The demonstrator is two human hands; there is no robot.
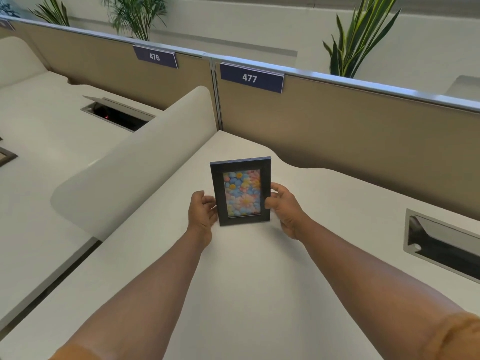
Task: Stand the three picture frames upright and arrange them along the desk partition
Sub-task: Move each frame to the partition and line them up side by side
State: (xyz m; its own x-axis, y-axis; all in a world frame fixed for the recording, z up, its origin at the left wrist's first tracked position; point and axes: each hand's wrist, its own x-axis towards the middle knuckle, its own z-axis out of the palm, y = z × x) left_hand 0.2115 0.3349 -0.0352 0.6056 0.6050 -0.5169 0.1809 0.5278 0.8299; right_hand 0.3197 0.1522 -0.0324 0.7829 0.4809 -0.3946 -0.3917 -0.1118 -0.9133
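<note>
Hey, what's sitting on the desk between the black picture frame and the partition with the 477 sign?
Nothing. In the head view, the white desk is bare between the black picture frame and the partition under the 477 sign.

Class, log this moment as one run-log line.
black frame upright on desk | left hand, right hand at sides | short of partition

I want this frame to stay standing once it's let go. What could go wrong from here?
1. The frame is upright, steadied by the left hand and right hand at its sides. Its back stand is hidden, so it may tip on release.
2. It stands mid-desk, apart from the partition; sliding it back upright could topple it.
3. The open cable slot on the right could catch a frame placed there.
</note>
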